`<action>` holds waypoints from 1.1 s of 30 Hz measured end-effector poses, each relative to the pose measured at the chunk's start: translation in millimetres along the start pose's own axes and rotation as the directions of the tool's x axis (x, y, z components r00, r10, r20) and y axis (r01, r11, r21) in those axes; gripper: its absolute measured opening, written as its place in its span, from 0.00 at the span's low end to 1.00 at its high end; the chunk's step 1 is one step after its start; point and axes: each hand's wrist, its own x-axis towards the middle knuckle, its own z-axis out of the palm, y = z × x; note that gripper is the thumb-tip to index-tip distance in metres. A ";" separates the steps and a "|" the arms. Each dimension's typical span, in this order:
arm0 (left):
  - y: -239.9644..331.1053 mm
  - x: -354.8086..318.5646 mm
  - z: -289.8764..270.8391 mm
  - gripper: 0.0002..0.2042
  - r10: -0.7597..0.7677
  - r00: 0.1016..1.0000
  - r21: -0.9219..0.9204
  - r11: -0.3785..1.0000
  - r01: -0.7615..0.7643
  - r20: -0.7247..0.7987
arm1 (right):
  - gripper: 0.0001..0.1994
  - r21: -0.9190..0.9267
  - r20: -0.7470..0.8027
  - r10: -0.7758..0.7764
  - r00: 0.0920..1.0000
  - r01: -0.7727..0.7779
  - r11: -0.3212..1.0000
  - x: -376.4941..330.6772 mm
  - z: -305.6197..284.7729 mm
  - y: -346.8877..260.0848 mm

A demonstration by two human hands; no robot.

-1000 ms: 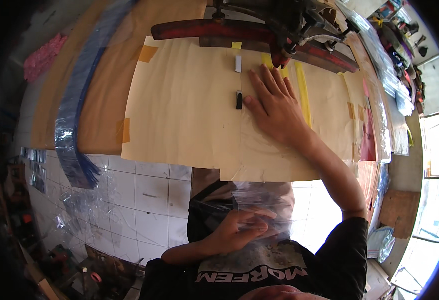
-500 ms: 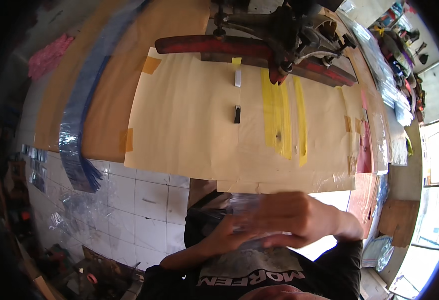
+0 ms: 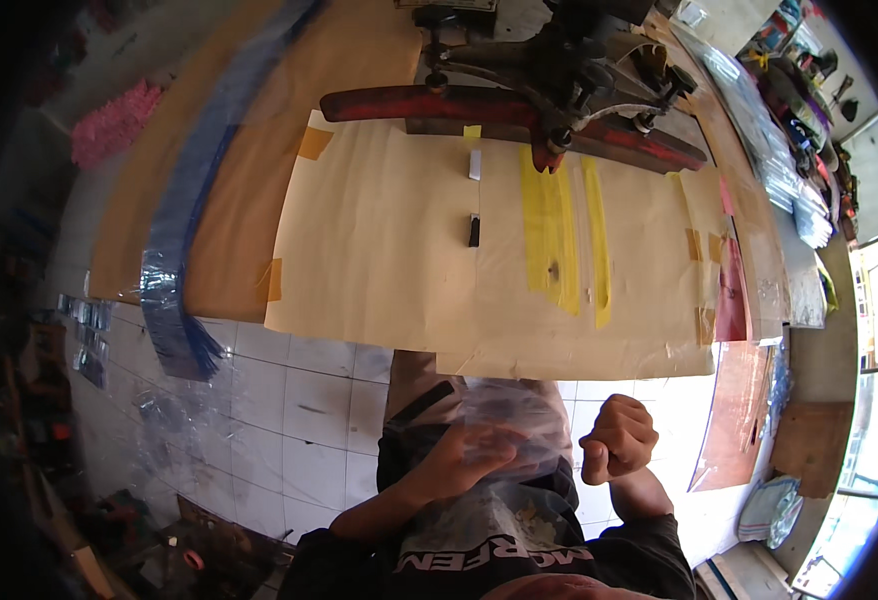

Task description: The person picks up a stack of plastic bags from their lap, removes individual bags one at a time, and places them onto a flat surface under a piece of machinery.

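The left hand is grasping a clear plastic bag close in front of the person's body, its fingers spread over the crinkled film. The bag is hanging below the near edge of the bench, over the white tiled floor, and is not touching the bench. The right hand is clenching into a fist just beside the bag's right edge; whether it is pinching any of the film cannot be told.

A large sheet of pale paper is lying across the bench, taped down at its corners with small tan tabs. Two yellow strips are running down the sheet toward the person, with a small black piece and a small white piece sitting to their left. At the far side of the sheet a red bar is stretching across, with a dark metal machine sitting on it. A blue plastic strip is trailing off the bench at the left.
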 end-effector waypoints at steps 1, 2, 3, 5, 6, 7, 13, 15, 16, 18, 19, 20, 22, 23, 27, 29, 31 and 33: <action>-1.0 0.1 -0.1 0.10 0.023 0.999 -0.036 0.999 -0.024 -0.022 | 0.12 -0.023 0.012 -0.007 1.000 0.007 1.000 2.4 -1.7 -3.2; -4.8 0.0 -4.0 0.10 0.020 1.000 -0.031 0.999 -0.020 -0.018 | 0.12 -0.027 0.006 -0.006 1.000 0.007 1.000 2.6 -3.4 -3.9; -9.0 0.6 -7.8 0.11 0.058 0.998 0.041 0.997 -0.058 -0.005 | 0.10 -0.039 0.009 -0.019 1.000 0.019 0.999 3.3 -6.2 -3.5; -14.5 1.3 -14.8 0.12 0.094 0.996 0.117 0.989 -0.095 0.013 | 0.08 -0.059 0.030 -0.033 0.999 0.034 0.998 8.6 -10.6 -3.5; -13.5 3.3 -17.0 0.12 0.081 0.996 0.136 0.987 -0.085 0.029 | 0.08 -0.061 0.028 -0.034 0.999 0.036 0.998 13.9 -12.9 -3.1; -12.8 5.4 -18.6 0.12 0.069 0.997 0.156 0.985 -0.075 0.044 | 0.08 -0.072 0.063 -0.068 0.996 0.073 0.995 20.0 -15.3 -2.4; -6.3 14.7 -35.9 0.17 0.041 0.967 0.493 0.855 -0.164 0.249 | 0.09 -0.082 0.182 -0.227 0.957 0.245 0.966 47.2 -26.3 5.0; -6.8 15.3 -38.6 0.17 0.024 0.972 0.494 0.858 -0.141 0.234 | 0.09 -0.083 0.223 -0.237 0.946 0.260 0.962 61.6 -27.6 5.8; -6.2 16.7 -38.8 0.16 0.010 0.976 0.492 0.862 -0.119 0.218 | 0.10 -0.080 0.266 -0.247 0.932 0.276 0.958 69.6 -28.8 6.5; -3.6 18.0 -36.2 0.15 -0.023 0.985 0.458 0.887 -0.060 0.174 | 0.09 -0.140 0.400 -0.165 0.901 0.238 0.961 84.7 -30.4 8.0; -1.7 17.8 -33.4 0.14 -0.058 0.990 0.423 0.906 -0.001 0.128 | 0.08 -0.186 0.429 -0.067 0.901 0.161 0.969 92.5 -29.0 7.3; -0.4 18.1 -30.3 0.14 -0.060 0.990 0.422 0.906 0.002 0.124 | 0.07 -0.233 0.453 0.031 0.891 0.085 0.969 99.3 -24.7 8.5; 1.5 18.4 -26.3 0.12 -0.035 0.993 0.380 0.925 -0.010 0.112 | 0.06 -0.224 0.438 0.120 0.891 -0.021 0.974 110.2 -14.8 16.7; 0.0 17.6 -27.2 0.12 -0.038 0.993 0.381 0.924 -0.007 0.109 | 0.07 -0.225 0.499 0.182 0.847 -0.076 0.971 115.9 -13.8 20.2; -11.6 18.1 -29.5 0.08 0.066 0.986 0.319 0.941 -0.112 0.152 | 0.14 -0.243 0.529 0.208 0.823 -0.088 0.966 122.8 6.9 47.4; -14.7 20.3 -25.9 0.07 0.110 0.981 0.266 0.952 -0.150 0.161 | 0.23 -0.388 0.562 0.270 0.782 -0.038 0.921 119.8 17.1 58.8; -16.0 23.0 -19.9 0.08 0.131 0.981 0.371 0.912 -0.175 0.143 | 0.25 -0.447 0.595 0.301 0.745 -0.004 0.894 115.1 28.0 67.9; -19.6 26.3 -11.5 0.09 0.110 0.987 0.365 0.919 -0.145 0.115 | 0.27 -0.498 0.626 0.333 0.705 0.033 0.866 110.0 34.2 76.4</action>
